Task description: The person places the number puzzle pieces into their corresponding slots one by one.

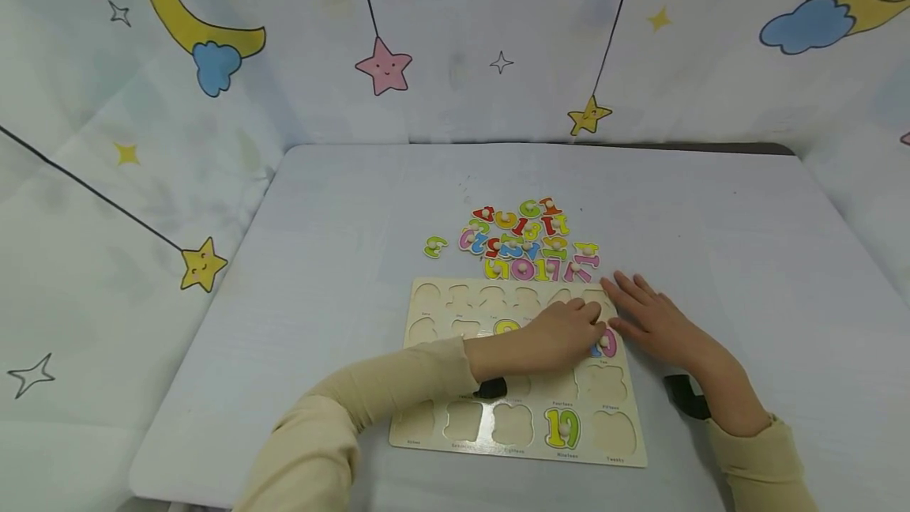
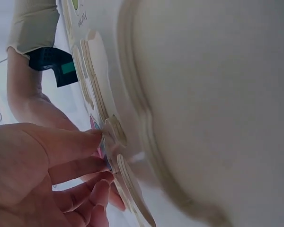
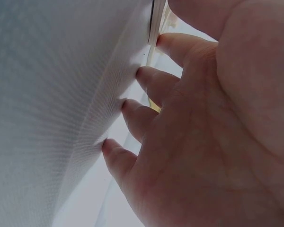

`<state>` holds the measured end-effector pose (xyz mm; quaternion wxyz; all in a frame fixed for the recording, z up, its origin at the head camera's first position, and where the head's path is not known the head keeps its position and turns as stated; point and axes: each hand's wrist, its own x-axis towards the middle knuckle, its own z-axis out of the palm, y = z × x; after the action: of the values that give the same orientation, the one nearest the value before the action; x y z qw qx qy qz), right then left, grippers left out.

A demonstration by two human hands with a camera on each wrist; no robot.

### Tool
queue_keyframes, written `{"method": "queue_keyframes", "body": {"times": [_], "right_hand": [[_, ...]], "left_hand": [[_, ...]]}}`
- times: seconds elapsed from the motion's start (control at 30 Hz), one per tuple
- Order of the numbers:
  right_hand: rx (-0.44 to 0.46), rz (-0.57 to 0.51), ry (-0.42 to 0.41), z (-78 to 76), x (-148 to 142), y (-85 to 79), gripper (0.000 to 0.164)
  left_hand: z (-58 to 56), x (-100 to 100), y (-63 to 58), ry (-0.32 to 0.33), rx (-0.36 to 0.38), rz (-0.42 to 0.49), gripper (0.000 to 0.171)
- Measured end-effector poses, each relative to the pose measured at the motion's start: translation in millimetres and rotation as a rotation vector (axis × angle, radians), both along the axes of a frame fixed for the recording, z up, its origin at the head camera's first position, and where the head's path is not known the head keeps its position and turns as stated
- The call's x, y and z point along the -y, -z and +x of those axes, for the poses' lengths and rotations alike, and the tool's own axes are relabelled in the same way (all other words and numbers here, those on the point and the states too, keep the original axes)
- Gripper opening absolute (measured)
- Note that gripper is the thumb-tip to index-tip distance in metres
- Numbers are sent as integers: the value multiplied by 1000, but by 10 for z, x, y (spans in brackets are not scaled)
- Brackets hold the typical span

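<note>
A wooden number puzzle board [image 1: 522, 454] lies on the table with shaped recesses in it. My left hand [image 1: 558, 336] reaches across to its right side. There, thumb and index finger pinch a blue and pink number 10 piece [image 1: 608, 344] low at the board, as the left wrist view shows; the hand covers part of it. My right hand [image 1: 657, 322] lies spread beside the board's upper right edge, fingertips [image 3: 114, 147] on the white cloth and the index finger at the board's edge. A number 19 piece [image 1: 562, 428] sits in the bottom row. Behind the left hand, a yellow piece [image 1: 506, 326] shows in the second row.
Several loose coloured number pieces [image 1: 524, 269] are heaped just beyond the board's far edge. A green and yellow number 3 [image 1: 435, 246] lies apart to their left. White cloth [image 1: 298, 259] covers the table, and a printed curtain [image 1: 455, 101] hangs behind it.
</note>
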<state>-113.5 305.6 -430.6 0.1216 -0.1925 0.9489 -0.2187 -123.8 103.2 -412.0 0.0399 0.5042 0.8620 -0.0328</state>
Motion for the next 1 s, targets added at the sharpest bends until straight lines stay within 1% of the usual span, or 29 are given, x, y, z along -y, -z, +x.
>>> {"method": "queue_keyframes", "body": {"times": [0.1,0.3,0.4,0.5,0.6,0.7,0.8,0.83,0.9,1.0], "right_hand": [[-4,5,0,-7,0,-1,67],[-8,7,10,-17,-1,5,69],[-4,2,16,-15,-1,14,74],[7,-3,19,-10,-7,24,79],[14,4,20,-3,-13,32,80],[19,12,20,-2,-20,35,81],[22,14,19,3,-10,18,81],[22,12,18,4,-5,13,81],[20,9,15,8,5,2,80],[19,3,9,10,11,-9,80]], "left_hand": [[36,5,6,6,-42,-38,34],[135,33,13,22,-168,-106,30],[162,75,-11,38,-169,-115,29],[170,137,-39,62,-126,-121,26],[155,203,-38,81,-68,-121,22],[124,278,-37,83,-21,-121,19],[73,397,-106,70,43,-89,19],[45,449,-131,62,65,-71,20],[-28,564,-218,24,134,-29,25],[-186,765,-313,-65,234,45,32]]}}
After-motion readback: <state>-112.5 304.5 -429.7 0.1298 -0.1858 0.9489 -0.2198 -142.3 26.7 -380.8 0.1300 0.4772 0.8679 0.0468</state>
